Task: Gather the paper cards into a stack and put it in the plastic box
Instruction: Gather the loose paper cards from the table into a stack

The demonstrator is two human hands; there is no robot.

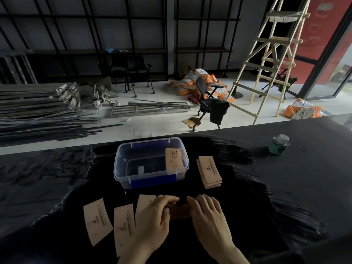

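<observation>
Head: card [181,211] mostly hidden btwn hands.

Both hands rest palm-down on the dark desk [285,168], fingers curled over a small brown bundle of cards [181,210] held between them: the left hand [154,220] presses its left end, the right hand [207,216] its right end. Just left of the left hand lie three loose cards: one [143,203] partly under its fingers, a second card [123,229] beside its wrist, a third card [97,221] farther left. Beyond the hands stands the clear plastic box [131,168], with a single card [173,161] leaning against its right inner wall. Beyond the right hand, just beside the box, lies a fanned card stack [209,172]. Well off to the far right stands a small green can [278,144].
</observation>
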